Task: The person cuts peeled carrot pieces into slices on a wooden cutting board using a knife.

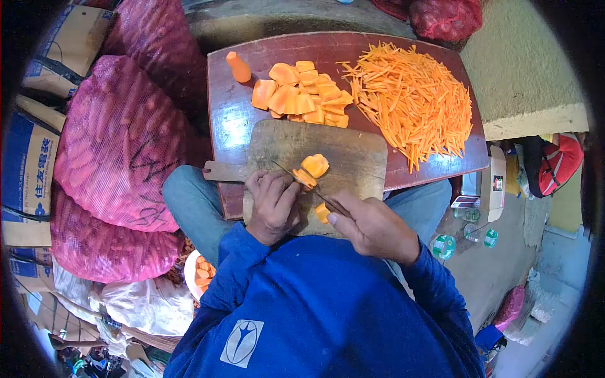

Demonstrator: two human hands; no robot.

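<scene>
My right hand (372, 227) grips a knife (319, 194) by its handle, and the blade slants up and left across the wooden cutting board (277, 142). Curled fingers of my left hand (274, 201) press close to the near side of the blade; whatever is under them is hidden. Just past the blade sit cut carrot pieces (315, 165), touching or almost touching the steel. Another carrot piece (322, 213) lies on the board beside my right thumb.
On the red table (315, 44) behind the board are a pile of carrot chunks (302, 94), an upright carrot piece (239, 67) and a heap of carrot strips (413, 104). Pink mesh sacks (120, 145) stand at left, near a white bowl (190, 274) of carrot pieces.
</scene>
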